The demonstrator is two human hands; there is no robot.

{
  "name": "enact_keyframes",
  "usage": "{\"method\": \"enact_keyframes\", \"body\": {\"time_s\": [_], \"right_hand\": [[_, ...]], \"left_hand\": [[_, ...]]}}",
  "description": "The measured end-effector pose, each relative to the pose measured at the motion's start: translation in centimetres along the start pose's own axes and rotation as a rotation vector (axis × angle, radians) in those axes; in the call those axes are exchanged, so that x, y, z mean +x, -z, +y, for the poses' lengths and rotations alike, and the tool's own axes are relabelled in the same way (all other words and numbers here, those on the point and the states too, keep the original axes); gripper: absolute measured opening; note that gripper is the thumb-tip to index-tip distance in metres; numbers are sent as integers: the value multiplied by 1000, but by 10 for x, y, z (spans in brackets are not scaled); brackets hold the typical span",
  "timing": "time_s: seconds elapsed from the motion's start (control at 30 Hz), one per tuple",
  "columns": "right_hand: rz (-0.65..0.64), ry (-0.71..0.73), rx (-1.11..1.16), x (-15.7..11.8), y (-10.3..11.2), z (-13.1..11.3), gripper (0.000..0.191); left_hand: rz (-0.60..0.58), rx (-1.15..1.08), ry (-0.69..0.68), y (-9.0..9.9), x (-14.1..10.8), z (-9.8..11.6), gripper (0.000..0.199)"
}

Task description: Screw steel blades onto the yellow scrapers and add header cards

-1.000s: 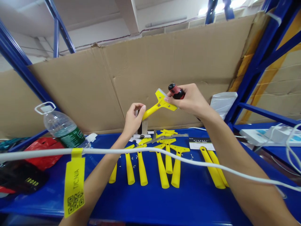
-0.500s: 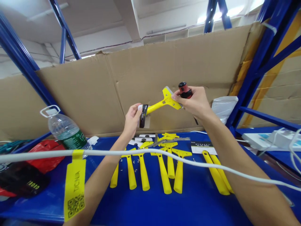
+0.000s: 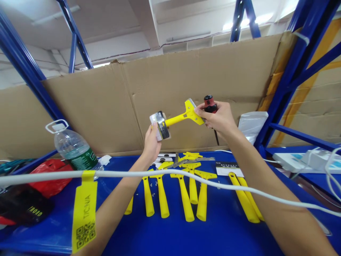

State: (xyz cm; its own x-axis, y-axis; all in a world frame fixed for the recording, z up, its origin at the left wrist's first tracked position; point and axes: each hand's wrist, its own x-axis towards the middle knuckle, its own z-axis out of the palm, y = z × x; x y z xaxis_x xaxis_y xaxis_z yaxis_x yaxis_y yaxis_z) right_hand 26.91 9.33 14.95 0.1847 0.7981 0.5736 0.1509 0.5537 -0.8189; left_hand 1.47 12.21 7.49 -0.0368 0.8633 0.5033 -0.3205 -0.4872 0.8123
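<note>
Up in front of the cardboard, a yellow scraper (image 3: pixel 176 120) is held level between my hands. My right hand (image 3: pixel 222 116) pinches its wide head and also grips a screwdriver (image 3: pixel 210 103) with a red and black handle, its shaft pointing down. With thumb and fingers closed, my left hand (image 3: pixel 152 144) holds a black and white packaging card (image 3: pixel 161 126) at the end of the scraper's handle. Below lie several yellow scraper handles (image 3: pixel 163 199), small screws (image 3: pixel 153 195), metal blades (image 3: pixel 206 160) and more cards (image 3: pixel 165 155).
A white cable (image 3: pixel 114 173) with a yellow tag (image 3: pixel 84 209) crosses in front of my forearms. On the left stand a water bottle (image 3: pixel 80 149) and a red bag (image 3: pixel 52 174). Two yellow scrapers (image 3: pixel 243 201) lie right, near a power strip (image 3: pixel 290 160). Cardboard (image 3: pixel 213 78) walls the back.
My left hand has shifted slightly down, and the packaging card has turned so that more of its face shows. The screwdriver's shaft now hangs further left and shows more clearly.
</note>
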Motion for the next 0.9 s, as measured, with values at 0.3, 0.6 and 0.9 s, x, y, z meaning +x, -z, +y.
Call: {"method": "enact_keyframes", "body": {"time_s": [0.3,0.6,0.9], "right_hand": [[-114,41,-89,-1,30,-14,39],[-334,83,-203,-9,32,-26,43],[-387,166,-272,-9,24,-24,39]], "left_hand": [[-419,470,186,32,13,33,47],[-708,414,356,25,-3,40,31],[-632,81,415,-11,-26,32,34]]}}
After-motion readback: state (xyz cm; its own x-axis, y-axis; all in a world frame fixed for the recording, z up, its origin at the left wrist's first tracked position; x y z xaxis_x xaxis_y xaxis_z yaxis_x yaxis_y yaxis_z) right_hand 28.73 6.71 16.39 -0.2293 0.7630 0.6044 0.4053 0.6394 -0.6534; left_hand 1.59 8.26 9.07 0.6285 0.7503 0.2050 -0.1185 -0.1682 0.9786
